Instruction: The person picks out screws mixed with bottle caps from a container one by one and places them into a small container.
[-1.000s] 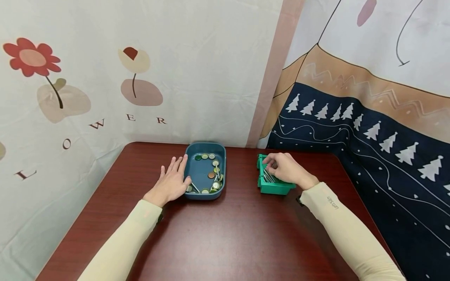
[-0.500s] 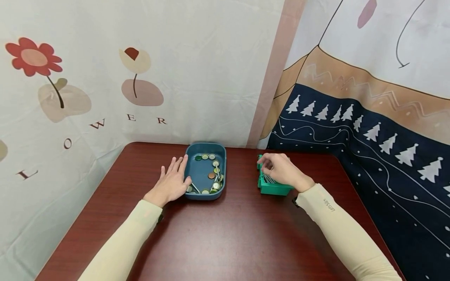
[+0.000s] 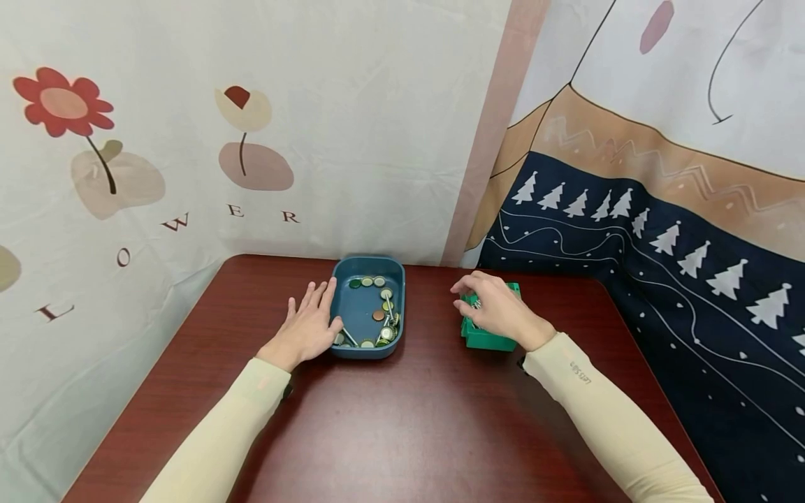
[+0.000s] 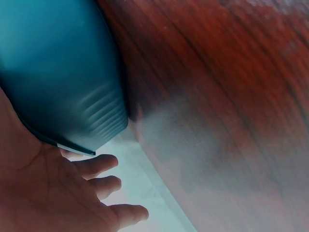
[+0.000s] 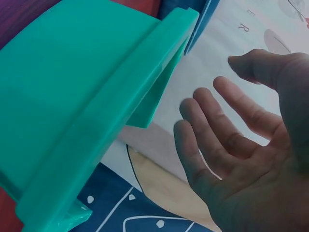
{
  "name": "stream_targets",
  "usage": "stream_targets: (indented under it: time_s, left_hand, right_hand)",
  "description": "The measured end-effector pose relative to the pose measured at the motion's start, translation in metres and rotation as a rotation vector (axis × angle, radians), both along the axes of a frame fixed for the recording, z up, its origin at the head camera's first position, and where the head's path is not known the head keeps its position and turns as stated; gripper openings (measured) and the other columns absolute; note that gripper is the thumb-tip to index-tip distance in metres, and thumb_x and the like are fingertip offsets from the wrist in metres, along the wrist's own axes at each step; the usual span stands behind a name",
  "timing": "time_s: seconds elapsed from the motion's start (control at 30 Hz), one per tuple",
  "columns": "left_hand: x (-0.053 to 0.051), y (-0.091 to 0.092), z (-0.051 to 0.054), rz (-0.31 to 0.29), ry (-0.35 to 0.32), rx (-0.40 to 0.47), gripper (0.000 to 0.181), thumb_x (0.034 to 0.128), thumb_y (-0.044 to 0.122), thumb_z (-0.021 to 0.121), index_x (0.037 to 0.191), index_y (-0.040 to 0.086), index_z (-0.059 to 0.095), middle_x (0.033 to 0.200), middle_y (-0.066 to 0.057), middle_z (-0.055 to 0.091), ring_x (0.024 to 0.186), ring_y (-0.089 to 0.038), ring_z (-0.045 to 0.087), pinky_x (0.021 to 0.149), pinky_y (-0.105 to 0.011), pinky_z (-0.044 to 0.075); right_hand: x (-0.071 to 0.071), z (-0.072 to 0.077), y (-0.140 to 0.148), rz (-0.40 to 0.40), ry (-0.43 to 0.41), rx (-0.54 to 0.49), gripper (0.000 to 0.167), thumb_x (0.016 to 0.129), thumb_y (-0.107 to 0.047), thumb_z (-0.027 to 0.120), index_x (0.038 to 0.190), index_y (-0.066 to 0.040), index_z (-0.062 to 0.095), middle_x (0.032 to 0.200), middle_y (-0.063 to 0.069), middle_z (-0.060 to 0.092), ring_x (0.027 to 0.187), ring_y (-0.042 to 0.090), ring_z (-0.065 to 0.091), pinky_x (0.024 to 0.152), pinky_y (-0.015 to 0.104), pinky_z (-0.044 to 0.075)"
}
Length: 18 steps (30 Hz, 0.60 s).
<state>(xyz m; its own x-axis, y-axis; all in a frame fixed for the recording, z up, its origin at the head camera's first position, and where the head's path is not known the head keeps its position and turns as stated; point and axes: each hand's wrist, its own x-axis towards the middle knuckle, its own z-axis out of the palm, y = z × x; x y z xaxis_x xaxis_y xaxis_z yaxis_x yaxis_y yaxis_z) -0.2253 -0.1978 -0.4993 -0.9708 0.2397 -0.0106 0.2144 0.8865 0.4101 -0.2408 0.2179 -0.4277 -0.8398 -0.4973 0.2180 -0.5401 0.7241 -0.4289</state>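
My left hand (image 3: 306,328) lies with fingers spread against the left side of a blue tray (image 3: 363,353), thumb at its rim. In the left wrist view the palm (image 4: 43,188) is beside the tray wall (image 4: 63,72). Inside the tray are several round bottle caps (image 3: 386,333) and a few thin metal nails (image 3: 349,337). Over a small green box (image 3: 490,341) hovers my right hand (image 3: 499,307). The right wrist view shows its fingers (image 5: 227,140) loosely bent, thumb apart from them, nothing held. The hand mostly covers the metal pieces inside the box.
Both containers stand toward the back of a dark red wooden table (image 3: 402,419), with a gap of table between them. Behind hangs a pale flower-print cloth (image 3: 377,140). A navy tree-print cloth (image 3: 679,293) hangs along the right side.
My right hand has risen a little and shifted left over the green box, its fingers opening out from the metal pieces. The left hand and tray stay put.
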Motion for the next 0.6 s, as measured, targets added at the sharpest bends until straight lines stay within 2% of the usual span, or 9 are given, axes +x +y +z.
stream_targets:
  time_s: [0.17,0.23,0.4,0.6]
  left_hand:
    - [0.000,0.000,0.000,0.002,0.000,-0.001,0.088,0.1181,0.033,0.052,0.189,0.010,0.005,0.194,-0.028,0.018,0.184,-0.052,0.005,0.140,-0.087,0.006]
    - [0.000,0.000,0.000,0.002,0.001,0.000,0.088,0.1181,0.032,0.052,0.189,0.010,0.005,0.194,-0.028,0.018,0.184,-0.052,0.005,0.140,-0.088,0.005]
    - [0.000,0.000,0.000,0.000,0.003,0.004,0.088,0.1179,0.032,0.052,0.189,0.009,0.005,0.194,-0.028,0.018,0.183,-0.053,0.005,0.139,-0.088,0.005]
    - [0.001,0.000,0.001,-0.002,-0.001,0.004,0.089,0.1182,0.033,0.052,0.189,0.010,0.004,0.194,-0.028,0.017,0.184,-0.052,0.005,0.140,-0.088,0.005]
  right_hand:
    - [0.006,0.000,-0.007,-0.009,0.030,0.021,0.028,0.111,-0.023,0.081,0.136,-0.011,0.082,0.139,0.013,0.076,0.125,0.038,0.076,0.105,0.054,0.069]
    - [0.008,-0.001,-0.009,-0.014,0.054,0.043,0.028,0.110,-0.024,0.082,0.136,-0.013,0.081,0.140,0.013,0.074,0.123,0.038,0.073,0.104,0.055,0.068]
    - [0.009,-0.005,-0.016,-0.007,0.127,0.107,0.031,0.109,-0.029,0.083,0.138,-0.016,0.080,0.143,0.013,0.072,0.127,0.033,0.070,0.113,0.058,0.063]
    - [0.010,-0.008,-0.025,0.024,0.173,0.143,0.037,0.107,-0.033,0.085,0.139,-0.016,0.081,0.146,0.013,0.072,0.130,0.033,0.072,0.117,0.060,0.061]
